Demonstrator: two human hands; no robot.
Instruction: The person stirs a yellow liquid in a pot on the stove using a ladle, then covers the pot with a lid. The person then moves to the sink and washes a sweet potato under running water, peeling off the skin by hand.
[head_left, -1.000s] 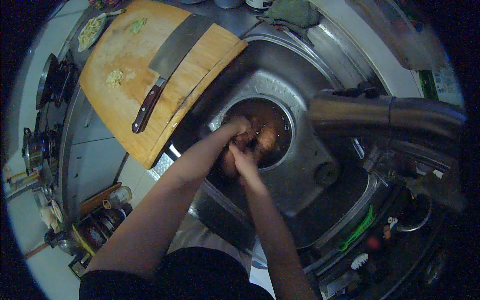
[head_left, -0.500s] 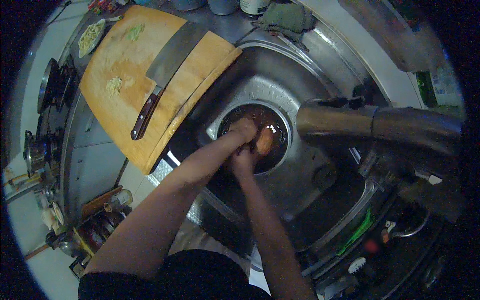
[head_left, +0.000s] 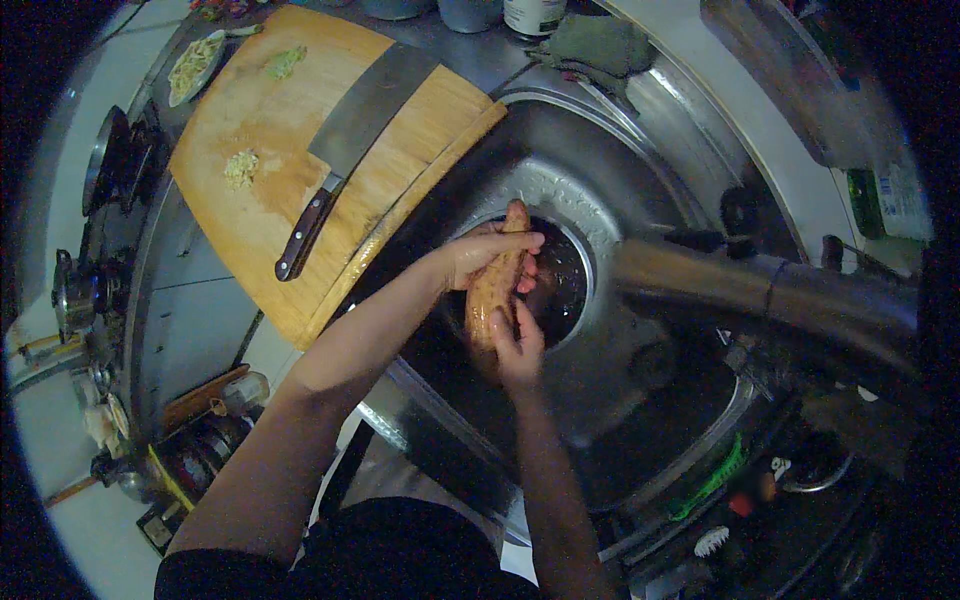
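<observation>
Over the sink (head_left: 620, 400), a long tan-brown root vegetable (head_left: 488, 300), wet and speckled, is held between my two hands. My left hand (head_left: 478, 254) wraps its upper part, with the thumb across it and fingertips showing on the far side. Lower down, my right hand (head_left: 520, 345) grips the near end, its thumb lying along the skin. Below them a round metal bowl (head_left: 591, 275) of dark water stands in the sink, partly hidden by the hands and the root.
Left of the sink, a thick wooden cutting board (head_left: 225, 125) carries a cleaver (head_left: 375, 105), chopped pale bits (head_left: 240, 169) and green bits (head_left: 286, 62). A small filled dish (head_left: 195, 68) sits beyond. A thick metal tube (head_left: 720, 280) juts over the sink's right. A cloth (head_left: 595, 45) lies behind.
Both hands have lifted the root vegetable up out of the bowl's dark water. It now points away from me, with my left hand on its upper part and my right near its lower end.
</observation>
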